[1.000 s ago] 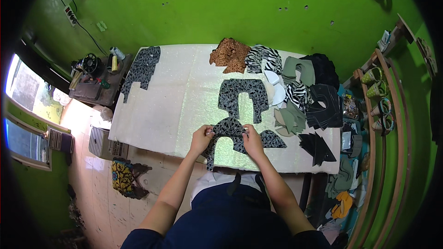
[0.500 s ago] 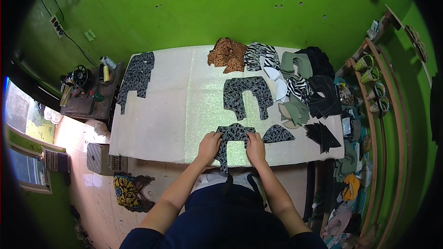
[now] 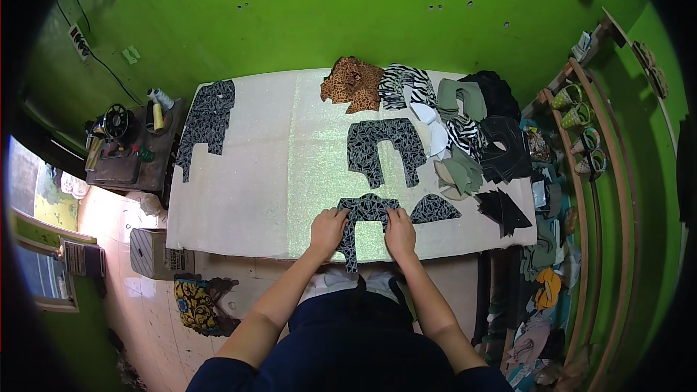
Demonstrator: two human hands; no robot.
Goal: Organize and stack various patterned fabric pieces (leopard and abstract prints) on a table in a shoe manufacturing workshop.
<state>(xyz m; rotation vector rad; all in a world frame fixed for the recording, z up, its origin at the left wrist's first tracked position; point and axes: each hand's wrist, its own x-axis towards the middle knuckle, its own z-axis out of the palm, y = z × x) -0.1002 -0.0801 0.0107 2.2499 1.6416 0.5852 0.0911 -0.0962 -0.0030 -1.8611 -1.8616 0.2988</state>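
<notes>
Flattened since one second ago: the dark patterned piece point(image 3: 370, 207) between your hands, its raised dome now a low bump along the top edge. Your left hand point(image 3: 329, 229) is closed on its left corner, your right hand point(image 3: 400, 232) on its right corner; the piece lies at the near edge of the table point(image 3: 247, 189), one leg overhanging. Progress, as judged: cutting to shape looks done for this piece, while aligning it looks incomplete, with both hands engaged. Just beyond your right hand, a patterned wedge point(image 3: 435, 209) lies loose; black pointed pieces point(image 3: 502, 212) lie farther right. Past the held piece, a larger arch-shaped piece point(image 3: 381, 131) lies flat, apparently left to be handled. At the far edge, brown spotted pieces point(image 3: 353, 83) and zebra-striped pieces point(image 3: 398, 87) lie piled, apparently untouched
</notes>
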